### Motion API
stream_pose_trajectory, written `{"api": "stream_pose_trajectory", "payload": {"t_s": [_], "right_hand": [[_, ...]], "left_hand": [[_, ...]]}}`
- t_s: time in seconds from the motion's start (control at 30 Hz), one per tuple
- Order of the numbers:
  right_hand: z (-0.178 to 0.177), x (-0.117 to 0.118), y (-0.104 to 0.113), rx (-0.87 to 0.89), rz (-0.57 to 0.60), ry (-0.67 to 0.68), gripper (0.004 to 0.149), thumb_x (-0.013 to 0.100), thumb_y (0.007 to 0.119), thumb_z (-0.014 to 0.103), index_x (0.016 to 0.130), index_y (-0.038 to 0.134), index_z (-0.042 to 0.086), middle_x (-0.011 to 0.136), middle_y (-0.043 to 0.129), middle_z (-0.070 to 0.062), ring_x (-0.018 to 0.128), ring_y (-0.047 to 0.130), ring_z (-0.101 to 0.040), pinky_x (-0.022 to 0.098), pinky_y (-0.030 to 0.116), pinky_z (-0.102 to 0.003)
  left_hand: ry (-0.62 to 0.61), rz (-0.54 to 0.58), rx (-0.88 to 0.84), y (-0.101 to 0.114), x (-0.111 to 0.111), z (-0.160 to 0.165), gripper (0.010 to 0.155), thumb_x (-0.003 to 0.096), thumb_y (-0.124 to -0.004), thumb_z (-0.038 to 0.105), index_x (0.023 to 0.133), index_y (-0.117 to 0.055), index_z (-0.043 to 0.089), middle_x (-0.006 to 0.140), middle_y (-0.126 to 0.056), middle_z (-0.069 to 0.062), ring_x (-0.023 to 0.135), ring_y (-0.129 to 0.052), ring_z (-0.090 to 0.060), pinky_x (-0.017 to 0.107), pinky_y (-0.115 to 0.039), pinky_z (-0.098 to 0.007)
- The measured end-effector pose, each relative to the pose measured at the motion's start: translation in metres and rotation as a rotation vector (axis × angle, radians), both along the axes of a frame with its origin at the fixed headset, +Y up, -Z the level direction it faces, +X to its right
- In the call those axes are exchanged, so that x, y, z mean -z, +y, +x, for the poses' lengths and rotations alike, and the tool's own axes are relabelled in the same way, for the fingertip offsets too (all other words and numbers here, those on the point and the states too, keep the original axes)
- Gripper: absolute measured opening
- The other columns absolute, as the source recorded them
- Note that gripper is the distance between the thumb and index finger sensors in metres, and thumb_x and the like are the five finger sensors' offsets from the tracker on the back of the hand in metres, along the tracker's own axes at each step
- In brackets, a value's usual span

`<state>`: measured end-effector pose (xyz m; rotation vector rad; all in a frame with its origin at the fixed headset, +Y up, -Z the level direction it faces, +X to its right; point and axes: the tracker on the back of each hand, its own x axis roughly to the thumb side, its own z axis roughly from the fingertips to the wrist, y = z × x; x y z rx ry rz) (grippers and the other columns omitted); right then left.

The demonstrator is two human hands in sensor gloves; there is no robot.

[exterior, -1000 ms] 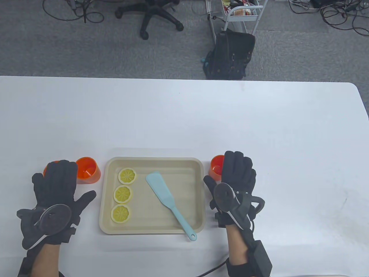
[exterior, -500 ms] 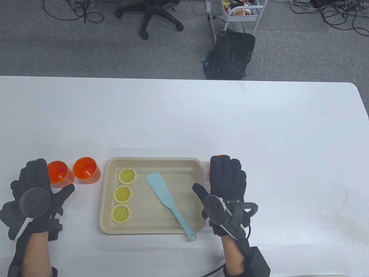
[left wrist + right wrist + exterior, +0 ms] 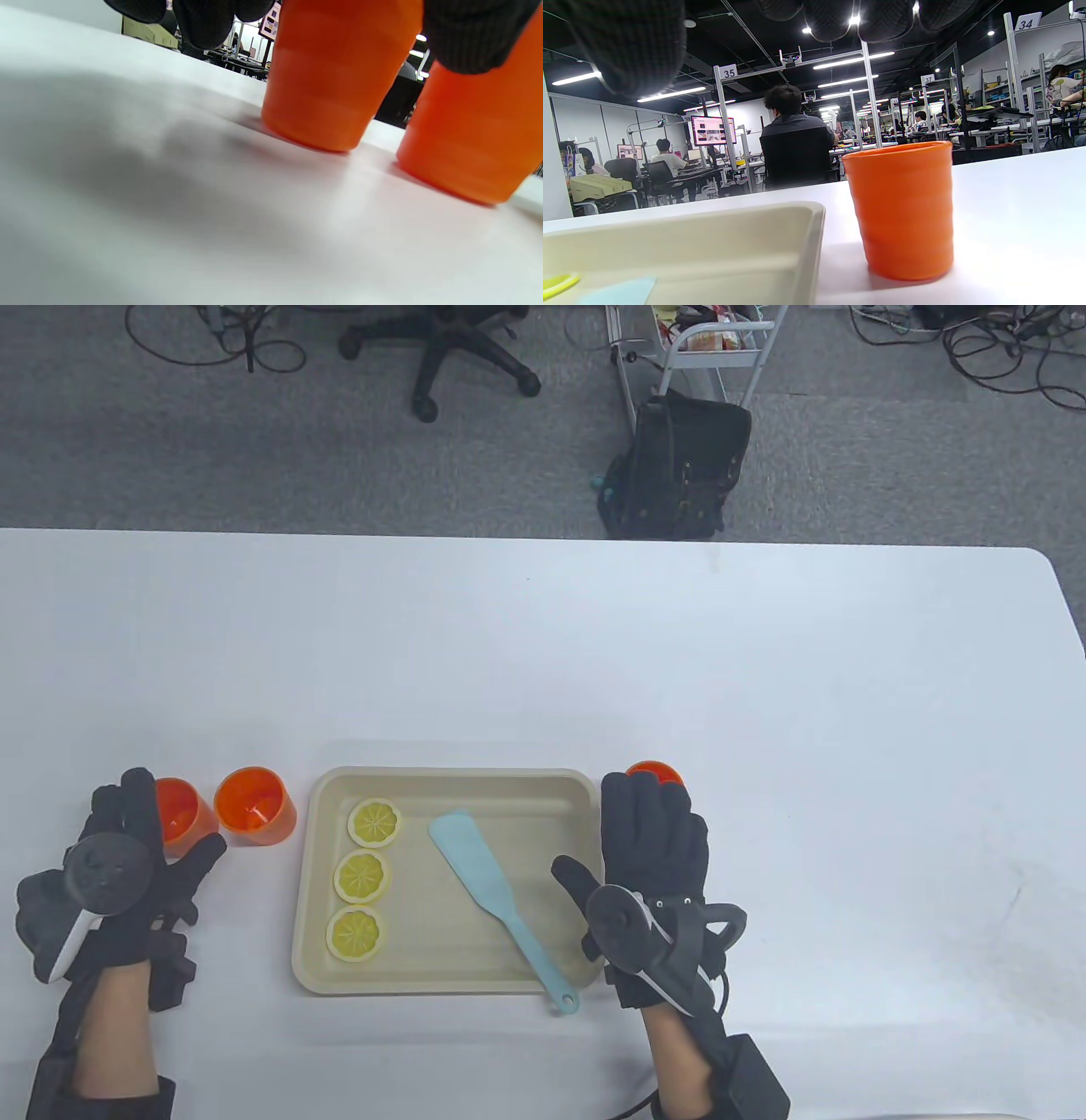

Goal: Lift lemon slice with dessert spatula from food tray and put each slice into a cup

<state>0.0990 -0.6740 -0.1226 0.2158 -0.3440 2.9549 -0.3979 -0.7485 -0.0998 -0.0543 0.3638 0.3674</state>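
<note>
A beige food tray (image 3: 585, 814) holds three lemon slices in a column: (image 3: 375, 822), (image 3: 362, 877), (image 3: 353, 933). A light blue dessert spatula (image 3: 475, 865) lies diagonally in the tray, and its handle end rests over the front rim. Two orange cups (image 3: 254, 806) (image 3: 178, 814) stand left of the tray. A third cup (image 3: 653, 772) is half hidden behind my right hand (image 3: 653, 831). That hand hovers flat over the tray's right rim (image 3: 712, 228), fingers straight, holding nothing. My left hand (image 3: 127, 857) sits beside the leftmost cup (image 3: 335, 84), fingers (image 3: 212, 21) extended, gripping nothing.
The white table stretches far and right of the tray. Beyond its far edge are an office chair base (image 3: 458, 356), a black bag (image 3: 679, 466) and a wire cart (image 3: 713, 347) on grey carpet.
My right hand slid left and toward me, uncovering the top of the right cup. My left hand first swung left, then came back right next to the leftmost cup.
</note>
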Motion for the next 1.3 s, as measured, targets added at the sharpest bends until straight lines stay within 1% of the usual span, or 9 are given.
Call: {"api": "stream_pose_trajectory", "payload": {"t_s": [0.13, 0.3, 0.43, 0.57, 0.83, 1.03, 1.17, 1.2, 1.3], "right_hand": [[-0.001, 0.0, 0.0, -0.005, -0.002, 0.004, 0.097, 0.046, 0.083, 0.06, 0.116, 0.03, 0.019, 0.122, 0.038, -0.015, 0.113, 0.045, -0.051, 0.078, 0.044, -0.068], [-0.002, -0.001, 0.0, -0.009, -0.014, 0.006, 0.097, 0.046, 0.083, 0.06, 0.116, 0.03, 0.019, 0.122, 0.038, -0.015, 0.113, 0.045, -0.051, 0.078, 0.044, -0.068], [-0.003, -0.002, 0.001, -0.012, -0.011, 0.008, 0.097, 0.046, 0.083, 0.06, 0.116, 0.03, 0.019, 0.122, 0.038, -0.015, 0.113, 0.045, -0.051, 0.078, 0.044, -0.068], [-0.004, -0.005, 0.005, 0.002, 0.006, 0.017, 0.097, 0.045, 0.083, 0.06, 0.116, 0.03, 0.019, 0.121, 0.038, -0.015, 0.113, 0.045, -0.051, 0.078, 0.044, -0.068], [-0.01, -0.012, 0.011, 0.019, 0.03, 0.047, 0.096, 0.046, 0.083, 0.06, 0.116, 0.03, 0.019, 0.121, 0.039, -0.015, 0.113, 0.045, -0.051, 0.078, 0.044, -0.068], [-0.018, -0.019, 0.016, 0.045, 0.039, 0.095, 0.096, 0.046, 0.083, 0.06, 0.116, 0.031, 0.019, 0.121, 0.04, -0.015, 0.113, 0.046, -0.05, 0.078, 0.044, -0.068], [-0.025, -0.022, 0.016, 0.067, 0.017, 0.152, 0.097, 0.046, 0.083, 0.06, 0.116, 0.031, 0.019, 0.121, 0.04, -0.015, 0.112, 0.046, -0.05, 0.078, 0.045, -0.068], [-0.026, -0.023, 0.016, 0.069, 0.01, 0.164, 0.097, 0.046, 0.083, 0.06, 0.116, 0.031, 0.019, 0.121, 0.04, -0.015, 0.113, 0.046, -0.05, 0.078, 0.045, -0.068], [-0.032, -0.028, 0.019, 0.069, -0.008, 0.238, 0.097, 0.046, 0.083, 0.06, 0.116, 0.03, 0.019, 0.121, 0.039, -0.015, 0.113, 0.046, -0.05, 0.078, 0.045, -0.068]], "left_hand": [[0.024, 0.042, 0.008, -0.003, 0.0, 0.001, 0.093, 0.0508, -0.075, 0.069, 0.118, -0.019, 0.037, 0.126, -0.036, -0.014, 0.112, -0.055, -0.051, 0.079, -0.047, -0.071], [0.043, 0.107, -0.058, -0.007, -0.002, -0.002, 0.093, 0.0501, -0.08, 0.069, 0.118, -0.024, 0.037, 0.123, -0.047, -0.009, 0.109, -0.064, -0.047, 0.078, -0.052, -0.069], [0.075, 0.159, -0.057, -0.002, -0.008, -0.005, 0.093, 0.0498, -0.081, 0.069, 0.118, -0.028, 0.035, 0.121, -0.051, -0.011, 0.107, -0.066, -0.046, 0.077, -0.053, -0.069], [0.087, 0.215, -0.036, 0.015, -0.015, 0.002, 0.093, 0.0498, -0.082, 0.068, 0.118, -0.029, 0.034, 0.12, -0.05, -0.012, 0.107, -0.065, -0.046, 0.077, -0.052, -0.069], [0.086, 0.442, 0.047, 0.06, -0.039, 0.026, 0.093, 0.05, -0.083, 0.067, 0.118, -0.03, 0.033, 0.119, -0.051, -0.014, 0.106, -0.065, -0.047, 0.076, -0.053, -0.068], [-0.052, 0.572, -0.044, 0.084, -0.052, 0.052, 0.093, 0.0501, -0.084, 0.066, 0.118, -0.029, 0.032, 0.12, -0.05, -0.015, 0.107, -0.064, -0.048, 0.077, -0.052, -0.068], [-0.226, 0.569, -0.073, 0.089, -0.052, 0.075, 0.097, 0.0479, -0.087, 0.067, 0.118, -0.03, 0.032, 0.118, -0.056, -0.015, 0.106, -0.069, -0.046, 0.077, -0.055, -0.068], [-0.244, 0.565, -0.067, 0.09, -0.052, 0.079, 0.099, 0.0467, -0.088, 0.067, 0.118, -0.03, 0.031, 0.116, -0.059, -0.015, 0.104, -0.072, -0.045, 0.077, -0.057, -0.067], [-0.388, 0.537, -0.007, 0.091, -0.052, 0.103, 0.105, 0.0434, -0.091, 0.068, 0.118, -0.027, 0.031, 0.115, -0.064, -0.012, 0.102, -0.078, -0.041, 0.077, -0.061, -0.066]]}}
